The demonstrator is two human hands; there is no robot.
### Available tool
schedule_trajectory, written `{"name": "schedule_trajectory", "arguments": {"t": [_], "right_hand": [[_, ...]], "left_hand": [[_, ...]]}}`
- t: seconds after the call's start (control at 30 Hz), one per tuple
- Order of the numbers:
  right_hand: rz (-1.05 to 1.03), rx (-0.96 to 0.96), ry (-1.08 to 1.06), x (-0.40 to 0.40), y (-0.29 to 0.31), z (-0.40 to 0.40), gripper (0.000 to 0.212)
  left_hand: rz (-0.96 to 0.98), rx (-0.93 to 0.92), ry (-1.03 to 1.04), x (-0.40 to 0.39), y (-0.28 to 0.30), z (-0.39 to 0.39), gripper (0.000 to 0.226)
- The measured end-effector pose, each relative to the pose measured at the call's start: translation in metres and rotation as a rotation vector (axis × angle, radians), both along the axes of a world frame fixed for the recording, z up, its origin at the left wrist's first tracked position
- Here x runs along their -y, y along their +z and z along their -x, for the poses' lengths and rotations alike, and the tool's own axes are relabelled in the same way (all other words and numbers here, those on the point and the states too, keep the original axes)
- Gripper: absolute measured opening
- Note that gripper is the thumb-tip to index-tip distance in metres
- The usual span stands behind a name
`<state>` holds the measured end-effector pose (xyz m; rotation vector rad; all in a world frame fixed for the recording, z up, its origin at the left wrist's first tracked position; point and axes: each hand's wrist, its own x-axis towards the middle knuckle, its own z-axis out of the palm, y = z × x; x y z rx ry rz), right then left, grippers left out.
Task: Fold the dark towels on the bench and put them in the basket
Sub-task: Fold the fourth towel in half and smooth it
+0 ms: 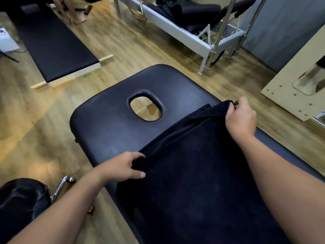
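Note:
A dark towel lies spread along the black padded bench, reaching toward me. My left hand pinches the towel's near-left corner between thumb and fingers. Farther out on the bench's right side, my right hand grips the far corner and lifts it slightly off the padding. Between the two hands the towel's edge runs taut, with a second layer of towel showing beneath it. The bench's oval face hole is uncovered beyond the towel. No basket is in view.
A black stool with a chrome arm stands at my lower left. Another black bench lies on the wooden floor far left. A grey metal frame machine stands behind, a beige panel at right. Someone's legs are at the top.

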<state>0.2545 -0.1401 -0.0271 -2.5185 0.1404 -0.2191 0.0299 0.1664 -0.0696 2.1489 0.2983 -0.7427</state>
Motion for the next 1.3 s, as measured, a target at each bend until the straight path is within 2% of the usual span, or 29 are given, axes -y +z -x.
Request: {"name": "schedule_trajectory", "arguments": {"t": [0.07, 0.17, 0.23, 0.3, 0.33, 0.4, 0.43, 0.47, 0.53, 0.63, 0.7, 0.8, 0.83, 0.87, 0.93, 1.0, 1.03, 1.1, 1.17, 1.23, 1.3], "right_hand": [[0.006, 0.023, 0.033, -0.009, 0.007, -0.004, 0.03], [-0.04, -0.036, 0.041, -0.02, 0.007, -0.011, 0.041], [-0.211, -0.215, 0.07, -0.024, -0.002, -0.013, 0.039], [-0.302, -0.437, 0.175, -0.024, -0.01, -0.007, 0.024], [-0.203, -0.52, 0.266, -0.023, -0.013, -0.003, 0.031], [0.116, -0.512, 0.405, -0.023, -0.024, 0.006, 0.053], [0.216, -0.427, 0.424, -0.023, -0.029, 0.008, 0.048], [0.219, -0.34, 0.385, -0.027, -0.03, 0.011, 0.037], [0.117, -0.205, 0.242, -0.036, -0.03, 0.011, 0.02], [0.054, -0.11, 0.109, -0.045, -0.021, 0.008, 0.023], [0.064, -0.075, 0.095, -0.046, -0.013, 0.004, 0.023], [0.006, -0.043, 0.174, -0.046, -0.001, -0.009, 0.016], [-0.016, -0.059, 0.22, -0.049, 0.001, -0.014, 0.012], [-0.032, -0.085, 0.258, -0.053, 0.001, -0.02, 0.009], [-0.018, -0.196, 0.302, -0.066, -0.002, -0.025, 0.019], [0.147, -0.347, 0.36, -0.08, -0.015, -0.021, 0.039], [0.246, -0.372, 0.38, -0.086, -0.022, -0.016, 0.041], [0.291, -0.321, 0.35, -0.093, -0.032, -0.008, 0.029], [0.27, -0.313, 0.349, -0.093, -0.038, -0.004, 0.026], [0.318, -0.37, 0.386, -0.093, -0.041, -0.002, 0.037], [0.371, -0.375, 0.371, -0.097, -0.04, 0.0, 0.05]], "left_hand": [[-0.047, -0.029, -0.047, -0.007, 0.001, 0.004, 0.085], [-0.165, -0.065, -0.104, 0.0, 0.0, 0.004, 0.093], [-0.271, -0.076, -0.092, 0.005, -0.005, 0.004, 0.076], [-0.394, -0.001, -0.091, 0.007, -0.008, 0.006, 0.033], [-0.425, 0.055, -0.08, 0.008, -0.008, 0.008, 0.015], [-0.423, 0.142, -0.073, 0.01, -0.008, 0.015, 0.012], [-0.408, 0.163, -0.054, 0.013, -0.006, 0.016, 0.014], [-0.387, 0.177, 0.002, 0.013, -0.005, 0.016, 0.014], [-0.323, 0.135, 0.119, 0.009, 0.0, 0.014, 0.011], [-0.257, 0.087, 0.117, -0.004, 0.001, 0.013, 0.01], [-0.222, 0.14, 0.104, -0.012, 0.003, 0.015, 0.018], [0.157, 0.107, 0.283, -0.027, 0.01, 0.026, 0.027], [0.216, 0.084, 0.327, -0.033, 0.007, 0.03, 0.027], [0.171, 0.065, 0.336, -0.039, 0.004, 0.033, 0.026], [-0.158, 0.041, 0.206, -0.046, -0.009, 0.037, 0.021], [-0.512, 0.031, 0.052, -0.039, -0.014, 0.039, 0.011], [-0.599, 0.044, 0.023, -0.034, -0.013, 0.038, 0.009], [-0.621, 0.065, 0.026, -0.024, -0.011, 0.035, 0.019], [-0.578, 0.04, 0.044, -0.019, -0.007, 0.031, 0.039], [-0.613, 0.02, -0.017, -0.017, -0.007, 0.028, 0.046], [-0.626, 0.024, -0.043, -0.015, -0.008, 0.024, 0.039]]}}
